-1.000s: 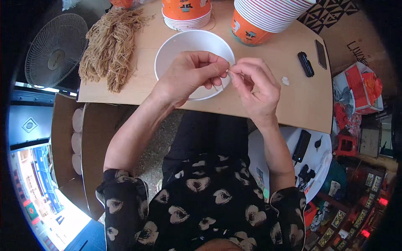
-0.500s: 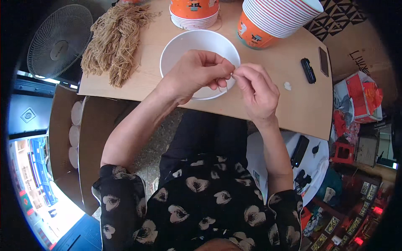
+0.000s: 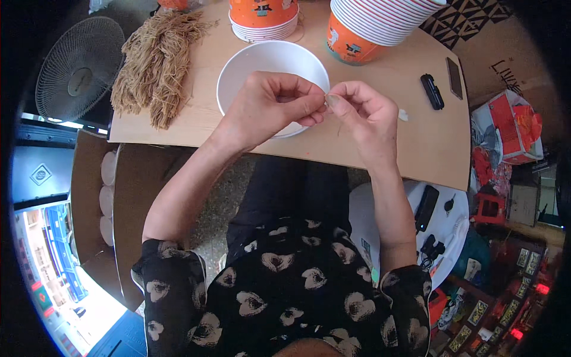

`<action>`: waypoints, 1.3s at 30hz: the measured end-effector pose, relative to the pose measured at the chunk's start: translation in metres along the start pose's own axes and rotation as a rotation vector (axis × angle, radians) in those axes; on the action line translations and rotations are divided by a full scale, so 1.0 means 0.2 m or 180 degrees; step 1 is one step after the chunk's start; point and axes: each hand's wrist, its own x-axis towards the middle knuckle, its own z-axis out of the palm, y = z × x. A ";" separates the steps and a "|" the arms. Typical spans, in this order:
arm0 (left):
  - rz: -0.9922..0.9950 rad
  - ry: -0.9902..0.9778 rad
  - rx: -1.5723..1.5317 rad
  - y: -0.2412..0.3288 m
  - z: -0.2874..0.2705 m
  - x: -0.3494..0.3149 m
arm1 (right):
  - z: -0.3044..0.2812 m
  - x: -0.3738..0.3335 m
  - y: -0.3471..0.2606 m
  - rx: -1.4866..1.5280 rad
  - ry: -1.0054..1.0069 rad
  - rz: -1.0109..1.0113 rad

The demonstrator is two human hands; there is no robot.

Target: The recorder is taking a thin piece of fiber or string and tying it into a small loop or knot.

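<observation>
Pinching together over a white bowl (image 3: 238,77), the left hand (image 3: 270,107) and right hand (image 3: 363,113) meet fingertip to fingertip on a thin strand (image 3: 339,126) that hangs just below the right thumb; it is too fine to make out fully. Judged by its look, the strand is light, limp and easy to snap or drop, best held near its ends with fingertips only. The bowl sits near the table's (image 3: 416,149) front edge, so little room lies toward the person. A fibre bundle (image 3: 157,65) lies left, cup stacks (image 3: 369,27) behind, a black device (image 3: 432,91) right; bare wood lies to the right of the bowl.
</observation>
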 end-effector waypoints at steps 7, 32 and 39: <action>0.0093 0.0003 -0.0169 0.00 0.01 -0.01 | -0.02 0.00 0.00 0.0102 -0.0011 0.0169; -0.0239 -0.0195 -0.0320 0.01 -0.01 0.00 | -0.05 -0.01 0.00 0.0728 -0.0308 0.0476; -0.0123 -0.0202 -0.0325 0.01 -0.01 -0.01 | -0.04 -0.02 -0.01 0.0869 -0.0231 0.0614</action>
